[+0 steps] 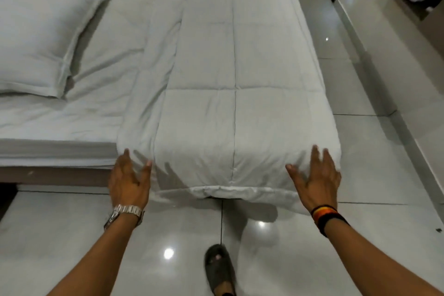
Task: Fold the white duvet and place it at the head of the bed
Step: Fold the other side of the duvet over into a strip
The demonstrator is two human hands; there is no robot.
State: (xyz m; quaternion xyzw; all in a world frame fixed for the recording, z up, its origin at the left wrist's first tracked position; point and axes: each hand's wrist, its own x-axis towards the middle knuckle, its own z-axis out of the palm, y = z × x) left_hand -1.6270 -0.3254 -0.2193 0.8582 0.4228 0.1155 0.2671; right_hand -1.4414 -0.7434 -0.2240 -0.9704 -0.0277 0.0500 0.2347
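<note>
The white duvet [228,79] lies in a long strip on the bed [72,118], beside the pillow [40,38], its end hanging over the bed's edge. The left hand [128,181] and right hand [317,178] look flat, fingers spread, maybe just touching it. Grab both corners evenly, then fold toward the pillow.

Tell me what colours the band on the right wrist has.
The wristband is mostly black with red, orange and yellow stripes, seen in the head view.
</note>
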